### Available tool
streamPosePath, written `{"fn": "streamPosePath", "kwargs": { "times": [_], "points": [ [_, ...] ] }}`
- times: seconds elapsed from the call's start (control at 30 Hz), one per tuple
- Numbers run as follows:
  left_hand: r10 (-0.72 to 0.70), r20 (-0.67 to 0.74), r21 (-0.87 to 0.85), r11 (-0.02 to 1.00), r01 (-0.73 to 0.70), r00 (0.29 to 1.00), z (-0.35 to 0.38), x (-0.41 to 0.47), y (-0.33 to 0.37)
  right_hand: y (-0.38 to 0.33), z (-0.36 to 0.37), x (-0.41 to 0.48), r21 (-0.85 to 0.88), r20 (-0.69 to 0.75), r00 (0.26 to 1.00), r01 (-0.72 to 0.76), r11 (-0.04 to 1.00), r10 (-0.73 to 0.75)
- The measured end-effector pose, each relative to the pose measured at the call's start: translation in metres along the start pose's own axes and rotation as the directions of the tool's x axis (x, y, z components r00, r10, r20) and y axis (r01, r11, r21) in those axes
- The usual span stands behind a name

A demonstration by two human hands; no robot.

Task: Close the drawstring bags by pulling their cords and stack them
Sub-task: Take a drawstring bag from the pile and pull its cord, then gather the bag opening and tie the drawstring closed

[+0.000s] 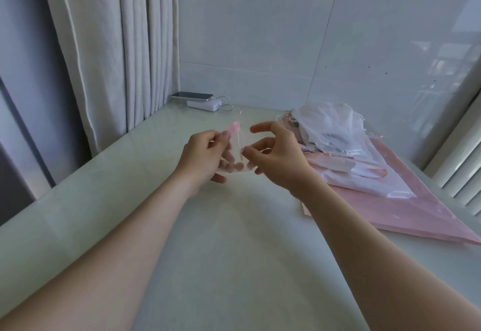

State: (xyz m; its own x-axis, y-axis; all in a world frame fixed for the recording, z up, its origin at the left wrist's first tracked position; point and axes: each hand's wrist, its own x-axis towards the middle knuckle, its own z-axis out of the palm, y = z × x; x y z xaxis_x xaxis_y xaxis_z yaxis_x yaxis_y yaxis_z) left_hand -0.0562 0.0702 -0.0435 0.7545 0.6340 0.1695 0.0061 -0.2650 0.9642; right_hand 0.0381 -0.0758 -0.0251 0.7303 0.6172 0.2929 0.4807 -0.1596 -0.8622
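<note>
Head view: one small clear drawstring bag (236, 148) with a pink cord end (234, 126) was held above the tabletop (234, 239), left hand (204, 155) curled round its left side, right hand (277, 153) pinching its right edge, near one heap of white and pink bags (338, 143); one phone (192, 95) lay on one power bank (204, 104).

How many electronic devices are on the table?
2. A phone lies at the far left corner beside the curtain; a white power bank sits against it. Others may be hidden under the pile of bags.
</note>
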Motion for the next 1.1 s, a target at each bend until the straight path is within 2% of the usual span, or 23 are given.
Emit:
{"fn": "streamPosePath", "kwargs": {
  "times": [0.1, 0.13, 0.2, 0.37, 0.43, 0.53, 0.63, 0.7, 0.8, 0.9, 0.97, 1.03, 1.1],
  "points": [
    [-0.134, 0.004, -0.108, 0.985, 0.134, 0.991, -0.010, 0.009, 0.003, -0.004, 0.015, 0.016, -0.015, -0.049, 0.999, -0.013, 1.000, 0.012],
    [-0.125, -0.024, -0.098, 0.988, 0.122, 0.992, -0.015, 0.012, 0.002, -0.005, 0.022, 0.022, -0.018, -0.070, 0.998, -0.006, 1.000, 0.005],
    [-0.024, -0.133, 0.044, 0.999, 0.030, 0.991, -0.024, 0.017, -0.003, -0.007, 0.038, 0.033, -0.003, -0.081, 0.997, -0.008, 1.000, 0.008],
    [0.167, -0.389, 0.273, 0.960, -0.060, 0.906, -0.047, 0.036, -0.023, -0.006, 0.078, 0.056, 0.015, -0.028, 0.999, -0.017, 1.000, 0.018],
    [0.191, -0.424, 0.350, 0.936, -0.034, 0.885, -0.059, 0.045, -0.033, -0.003, 0.094, 0.065, -0.003, -0.005, 1.000, -0.025, 1.000, 0.025],
    [0.144, -0.491, 0.359, 0.932, 0.049, 0.859, -0.078, 0.056, -0.046, 0.001, 0.122, 0.075, -0.027, 0.054, 0.998, -0.015, 1.000, 0.017],
    [0.108, -0.514, 0.390, 0.913, 0.120, 0.851, -0.091, 0.061, -0.053, 0.003, 0.140, 0.081, -0.114, 0.119, 0.993, 0.011, 0.993, 0.003],
    [0.132, -0.525, 0.448, 0.883, 0.141, 0.841, -0.094, 0.061, -0.056, 0.003, 0.145, 0.083, -0.163, 0.148, 0.989, 0.024, 0.986, 0.000],
    [0.184, -0.475, 0.583, 0.798, 0.151, 0.860, -0.094, 0.061, -0.055, 0.006, 0.148, 0.088, -0.175, 0.126, 0.992, 0.020, 0.984, 0.002],
    [0.225, -0.243, 0.785, 0.617, 0.055, 0.943, -0.086, 0.058, -0.054, 0.008, 0.142, 0.088, -0.177, 0.051, 0.999, 0.004, 0.984, 0.006],
    [0.177, -0.153, 0.853, 0.521, 0.039, 0.972, -0.079, 0.056, -0.052, 0.009, 0.133, 0.086, -0.180, 0.002, 1.000, 0.000, 0.984, 0.000],
    [0.127, -0.132, 0.895, 0.442, 0.063, 0.983, -0.075, 0.053, -0.051, 0.007, 0.121, 0.082, -0.214, -0.030, 1.000, -0.003, 0.977, -0.004],
    [0.116, -0.130, 0.907, 0.415, 0.071, 0.985, -0.072, 0.051, -0.048, 0.005, 0.109, 0.079, -0.224, -0.049, 0.999, 0.004, 0.975, -0.015]
  ]
}}
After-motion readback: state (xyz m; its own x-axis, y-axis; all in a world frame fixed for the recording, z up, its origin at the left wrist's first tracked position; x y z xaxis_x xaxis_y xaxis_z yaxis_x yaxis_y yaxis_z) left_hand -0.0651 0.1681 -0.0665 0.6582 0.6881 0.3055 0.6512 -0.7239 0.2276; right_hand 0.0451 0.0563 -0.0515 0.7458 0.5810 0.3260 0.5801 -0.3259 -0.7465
